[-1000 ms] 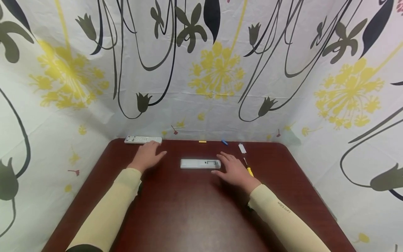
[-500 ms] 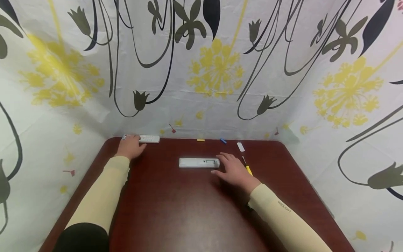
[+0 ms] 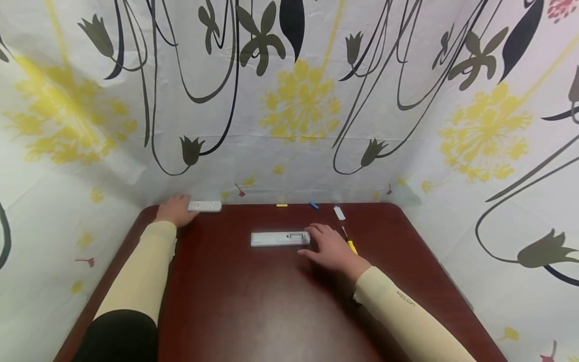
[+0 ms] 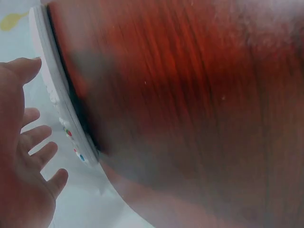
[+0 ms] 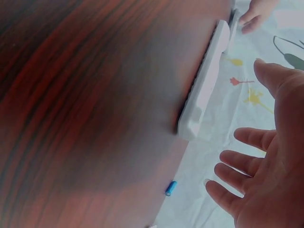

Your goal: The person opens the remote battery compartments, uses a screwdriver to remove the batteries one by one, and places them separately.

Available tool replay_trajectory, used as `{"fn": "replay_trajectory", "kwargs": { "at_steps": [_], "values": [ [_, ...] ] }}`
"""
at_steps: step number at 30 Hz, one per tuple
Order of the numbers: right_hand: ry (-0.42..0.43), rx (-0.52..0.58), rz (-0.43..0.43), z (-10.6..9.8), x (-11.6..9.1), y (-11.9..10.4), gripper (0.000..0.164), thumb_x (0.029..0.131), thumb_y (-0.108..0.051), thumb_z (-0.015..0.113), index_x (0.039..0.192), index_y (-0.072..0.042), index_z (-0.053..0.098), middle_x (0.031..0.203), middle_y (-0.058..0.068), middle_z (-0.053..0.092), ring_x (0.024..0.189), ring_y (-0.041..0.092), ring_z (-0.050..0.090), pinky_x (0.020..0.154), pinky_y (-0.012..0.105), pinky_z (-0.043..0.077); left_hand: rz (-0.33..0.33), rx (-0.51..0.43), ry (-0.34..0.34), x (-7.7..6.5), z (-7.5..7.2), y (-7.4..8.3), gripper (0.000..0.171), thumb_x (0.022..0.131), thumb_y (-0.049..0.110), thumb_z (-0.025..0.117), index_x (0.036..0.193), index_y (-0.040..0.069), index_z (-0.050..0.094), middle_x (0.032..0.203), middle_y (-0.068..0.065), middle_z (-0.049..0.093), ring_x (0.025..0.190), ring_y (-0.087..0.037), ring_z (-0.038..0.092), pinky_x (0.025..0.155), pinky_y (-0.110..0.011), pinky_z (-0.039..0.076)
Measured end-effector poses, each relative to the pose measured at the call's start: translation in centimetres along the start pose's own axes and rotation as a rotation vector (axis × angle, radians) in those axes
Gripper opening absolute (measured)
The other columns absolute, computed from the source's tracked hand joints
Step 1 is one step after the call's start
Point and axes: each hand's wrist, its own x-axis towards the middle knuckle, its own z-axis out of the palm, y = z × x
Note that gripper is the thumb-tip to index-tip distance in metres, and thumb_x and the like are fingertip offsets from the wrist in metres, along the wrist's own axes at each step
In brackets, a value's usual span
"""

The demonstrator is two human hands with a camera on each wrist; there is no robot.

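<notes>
Hands palm-down, fingers loosely spread; left hand (image 3: 174, 211) at the far remote (image 3: 205, 206); right hand (image 3: 333, 250) beside the nearer remote (image 3: 271, 239)

- The table (image 3: 271, 291) was reddish brown with darker grain.
- The near remote (image 3: 271, 239) and far remote (image 3: 205, 206) were white, the latter with red and blue buttons (image 4: 68, 133).
- The batteries (image 3: 314, 205) were yellow and blue.
- The cloth (image 3: 312, 168) was white with yellow, olive and red flowers.
</notes>
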Motion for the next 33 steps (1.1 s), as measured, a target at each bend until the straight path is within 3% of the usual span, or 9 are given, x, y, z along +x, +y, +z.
{"fn": "replay_trajectory", "kwargs": {
  "at_steps": [10, 21, 27, 33],
  "values": [
    [0.012, -0.003, -0.004, -0.5, -0.5, 0.3, 0.082, 0.098, -0.067, 0.074, 0.156, -0.009, 0.060, 0.159, 0.012, 0.057, 0.147, 0.035, 0.052, 0.120, 0.059, 0.044, 0.003, -0.012, -0.077, -0.4, 0.0, 0.0, 0.070, 0.105, 0.034, 0.073, 0.150, -0.014, 0.049, 0.145, -0.038, 0.055, 0.130, -0.056, 0.054, 0.109, -0.073, 0.044],
    [0.025, -0.006, 0.005, -0.7, -1.1, 0.5, 0.080, 0.098, -0.066, 0.075, 0.155, -0.011, 0.061, 0.156, 0.010, 0.059, 0.145, 0.034, 0.054, 0.119, 0.056, 0.046, -0.007, 0.033, -0.082, 0.0, 0.1, -0.5, 0.069, 0.105, 0.036, 0.074, 0.149, -0.012, 0.054, 0.146, -0.041, 0.053, 0.135, -0.061, 0.050, 0.109, -0.078, 0.042],
    [0.031, 0.009, 0.012, -0.7, -1.3, 0.6, 0.082, 0.098, -0.066, 0.075, 0.156, -0.010, 0.060, 0.158, 0.011, 0.057, 0.146, 0.034, 0.052, 0.120, 0.057, 0.045, -0.031, -0.028, -0.109, -0.8, -0.4, -0.3, 0.070, 0.104, 0.039, 0.075, 0.151, -0.009, 0.056, 0.144, -0.043, 0.049, 0.135, -0.062, 0.047, 0.106, -0.079, 0.043],
    [0.025, 0.030, 0.029, -0.5, -1.6, 0.8, 0.081, 0.098, -0.066, 0.075, 0.155, -0.010, 0.061, 0.158, 0.011, 0.057, 0.146, 0.034, 0.052, 0.120, 0.058, 0.045, -0.035, -0.061, -0.118, -1.1, 0.1, -0.2, 0.070, 0.103, 0.041, 0.076, 0.149, -0.009, 0.059, 0.141, -0.043, 0.051, 0.132, -0.059, 0.051, 0.106, -0.075, 0.045]
  ]
}}
